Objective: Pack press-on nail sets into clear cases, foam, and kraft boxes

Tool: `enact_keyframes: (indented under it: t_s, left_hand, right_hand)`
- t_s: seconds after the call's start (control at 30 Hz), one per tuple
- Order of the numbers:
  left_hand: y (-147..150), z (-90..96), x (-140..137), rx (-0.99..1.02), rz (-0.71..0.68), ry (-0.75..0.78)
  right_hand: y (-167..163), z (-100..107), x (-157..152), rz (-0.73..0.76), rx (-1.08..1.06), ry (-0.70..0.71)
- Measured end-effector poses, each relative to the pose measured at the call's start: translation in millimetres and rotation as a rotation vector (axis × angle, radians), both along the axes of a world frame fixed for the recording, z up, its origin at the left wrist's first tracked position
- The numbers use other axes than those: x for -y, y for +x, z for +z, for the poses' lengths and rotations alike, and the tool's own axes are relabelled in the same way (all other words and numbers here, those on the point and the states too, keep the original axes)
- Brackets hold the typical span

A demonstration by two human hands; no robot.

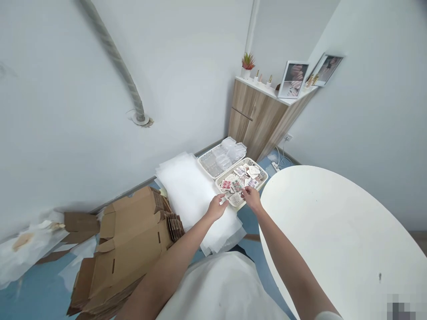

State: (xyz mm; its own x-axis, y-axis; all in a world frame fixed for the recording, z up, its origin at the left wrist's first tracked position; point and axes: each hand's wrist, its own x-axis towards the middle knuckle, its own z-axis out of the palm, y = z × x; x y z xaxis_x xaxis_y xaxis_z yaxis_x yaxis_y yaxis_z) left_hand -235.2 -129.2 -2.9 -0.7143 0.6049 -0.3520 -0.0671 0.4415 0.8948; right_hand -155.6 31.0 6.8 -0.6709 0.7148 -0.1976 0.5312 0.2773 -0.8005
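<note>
Fingers of the right hand (252, 197) are pinching the right edge of what is apparently a small patterned card (237, 185), its print showing green and red. The card is sitting over the near half of a white basket (266, 177), among other little cards (254, 170); whether it is hanging clear of them I cannot tell. Judging by its thin, flat look, it is probably weighing next to nothing and holding its shape fairly stiffly, though a smooth face might be slipping under the fingers; an edge or corner is offering the best hold, sparing the print from rubbing or creasing. The left hand (216, 207) is hanging just beside the basket's near left corner, thumb and fingers standing apart in a loose curve, apparently holding nothing; whether a fingertip is touching the rim I cannot make out. Both forearms are slanting forward and converging on the basket, the left one crossing in front of some flattened cardboard boxes (133, 235).
</note>
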Motion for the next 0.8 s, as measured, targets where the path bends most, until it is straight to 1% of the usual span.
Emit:
enact_keyframes:
  t_s: [0.1,0.17,0.23,0.3,0.43,0.53,0.63,0.7,0.8]
  left_hand:
    - [9,2.1,3,-0.047,0.047,0.079]
    - [18,5.7,1,-0.050,0.038,0.138]
    - [30,11.7,-2,-0.020,-0.046,0.191]
    - [46,19.0,-6,0.032,-0.172,0.240]
    - [86,31.5,-16,0.116,-0.406,0.292]
    - [118,35.7,-27,0.160,-0.551,0.253]
    - [149,36.1,-41,0.185,-0.668,0.190]
    - [167,35.7,-52,0.181,-0.723,0.162]
    - [190,35.7,-68,0.174,-0.772,0.157]
  right_hand:
    - [25,12,18,0.031,-0.121,-0.100]
    - [48,22,27,0.034,-0.196,-0.130]
    - [75,31,35,-0.005,-0.222,-0.132]
    - [103,38,40,-0.080,-0.229,-0.137]
    - [157,42,46,-0.226,-0.249,-0.144]
    - [194,40,48,-0.337,-0.278,-0.125]
    - [229,37,47,-0.493,-0.319,-0.106]
    - [251,35,44,-0.573,-0.350,-0.110]
    - [280,33,39,-0.621,-0.376,-0.127]
